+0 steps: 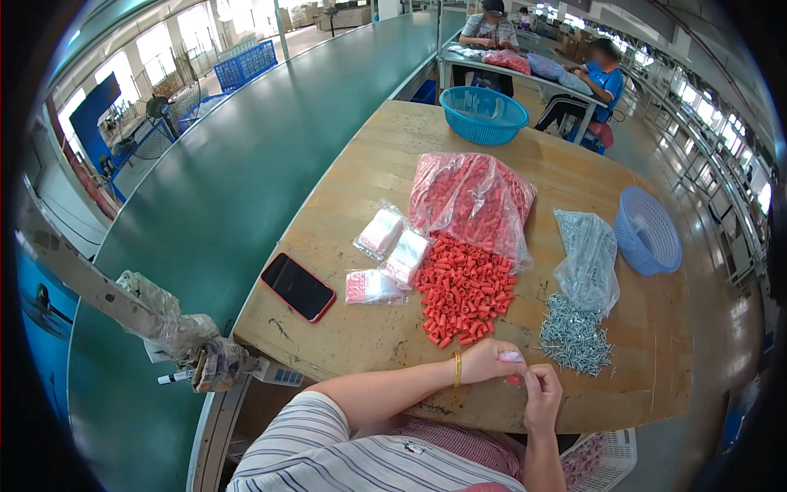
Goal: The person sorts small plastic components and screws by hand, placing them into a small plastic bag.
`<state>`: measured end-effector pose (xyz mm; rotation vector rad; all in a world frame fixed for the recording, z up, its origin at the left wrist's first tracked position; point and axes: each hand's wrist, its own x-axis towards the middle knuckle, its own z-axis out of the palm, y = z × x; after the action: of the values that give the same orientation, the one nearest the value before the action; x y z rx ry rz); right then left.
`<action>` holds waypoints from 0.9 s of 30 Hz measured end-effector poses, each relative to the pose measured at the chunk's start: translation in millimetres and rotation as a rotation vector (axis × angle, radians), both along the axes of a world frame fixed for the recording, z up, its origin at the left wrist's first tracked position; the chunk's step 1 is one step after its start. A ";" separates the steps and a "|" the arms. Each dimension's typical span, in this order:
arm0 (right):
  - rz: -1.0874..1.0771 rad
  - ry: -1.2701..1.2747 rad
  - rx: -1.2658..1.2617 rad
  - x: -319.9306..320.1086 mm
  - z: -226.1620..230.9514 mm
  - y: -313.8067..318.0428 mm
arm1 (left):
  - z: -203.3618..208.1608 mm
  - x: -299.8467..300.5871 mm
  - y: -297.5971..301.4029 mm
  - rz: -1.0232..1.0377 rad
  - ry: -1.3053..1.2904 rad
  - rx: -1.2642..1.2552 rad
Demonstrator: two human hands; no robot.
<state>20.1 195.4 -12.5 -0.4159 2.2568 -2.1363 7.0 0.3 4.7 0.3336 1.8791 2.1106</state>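
Near the front edge of the table, my left hand [485,362] is closed round a small clear plastic bag [511,357] with a bit of red showing below it. My right hand [543,394] pinches at the bag's right side, its fingertips meeting the left hand's; what else they hold is hidden. Just beyond lies a heap of red plastic sleeves [466,287], spilling from a large clear bag [471,197] full of them. Right of it, a pile of silver screws [575,334] spreads from another clear bag [592,271].
Stacks of small clear bags [407,256] and a phone [297,287] lie left of the heap. A blue basket [484,115] and a lilac basket [648,230] stand at the table's far and right edges. A green conveyor belt [213,164] runs along the left. Two people work beyond.
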 end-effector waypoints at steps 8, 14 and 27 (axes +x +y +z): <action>-0.519 -0.054 0.167 42.0 27.5 156.9 | -13.3 -1.2 -6.3 -0.099 -0.277 0.294; -1.044 0.180 0.958 92.3 12.7 255.3 | 7.9 6.1 1.0 -0.040 -0.349 0.253; 0.120 -0.175 0.026 -3.9 5.9 -18.9 | -5.0 -0.3 8.1 0.056 -0.194 0.093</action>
<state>16.2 176.5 -6.6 -0.3392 2.1068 -1.9992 6.7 8.4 -0.3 0.0933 1.7032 2.1847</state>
